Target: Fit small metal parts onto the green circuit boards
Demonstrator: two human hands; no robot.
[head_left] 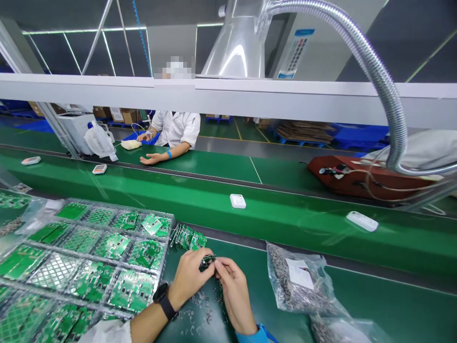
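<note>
My left hand [193, 271], with a dark watch on the wrist, is closed around a small green circuit board [207, 262]. Against the board's right edge, the thumb and forefinger of my right hand [232, 286] are pinched together; whatever lies between them is too small to make out. Below both hands, tiny metal parts [209, 309] are scattered over the green work surface [250, 259]. A cluster of upright circuit boards [187, 237] stands just beyond my left hand. To the left, a clear compartmented tray [162, 269] holds many more green boards.
Right of my hands lies a plastic bag of small metal parts [300, 281], with a second bag [342, 331] nearer me. White devices [238, 201] sit on the green conveyor belt [193, 193]. A co-worker [178, 131] sits opposite. A flexible metal duct [387, 95] hangs at right.
</note>
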